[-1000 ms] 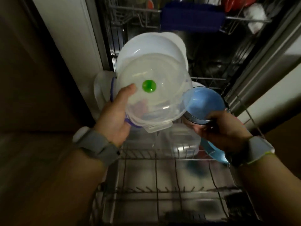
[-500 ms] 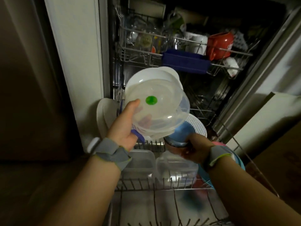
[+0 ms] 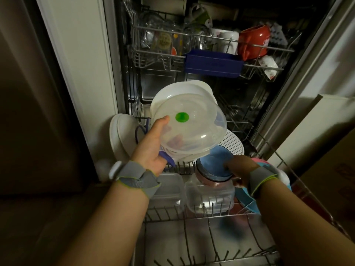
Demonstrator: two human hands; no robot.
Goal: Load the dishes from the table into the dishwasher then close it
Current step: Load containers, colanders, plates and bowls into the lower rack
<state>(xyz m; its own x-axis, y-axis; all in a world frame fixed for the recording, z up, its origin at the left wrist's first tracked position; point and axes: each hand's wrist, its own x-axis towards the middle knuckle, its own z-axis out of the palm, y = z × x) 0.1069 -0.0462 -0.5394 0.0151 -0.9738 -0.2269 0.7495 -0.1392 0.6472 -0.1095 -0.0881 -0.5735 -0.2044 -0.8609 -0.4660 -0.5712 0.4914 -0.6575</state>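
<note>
Dishes in hand: stack of clear plastic lids and containers point(image 3: 189, 129), topmost a domed lid with a green valve spot point(image 3: 182, 117); held tilted above the back left of the lower rack point(image 3: 201, 223), clear of the wires.
Left hand point(image 3: 153, 148): grips the stack at its lower left edge, thumb flat on the dome, fingers curled underneath (seen dimly through the plastic).
Right hand point(image 3: 240, 169): closed on the rim of a blue bowl point(image 3: 215, 164), which sits tipped among the rack items just below the stack.
Handling: judged light and fairly stiff, but smooth plastic; nested pieces may slide on one another if tilted further. Not fragile. Best hold looks like the rim, thumb on top and fingers under, as now.
Lower rack, near: two clear tubs point(image 3: 209, 196) mouth down in front of the bowl; white plates point(image 3: 123, 137) on edge at far left; perforated white piece point(image 3: 232, 143) behind the bowl; front rows of tines bare.
Upper rack point(image 3: 192, 43): glasses, white mugs, red mug point(image 3: 253, 41), dark blue tray point(image 3: 213, 64).
Dishwasher: door down, both racks exposed.
Stage: loading under way; stack not yet placed, closing to come.
</note>
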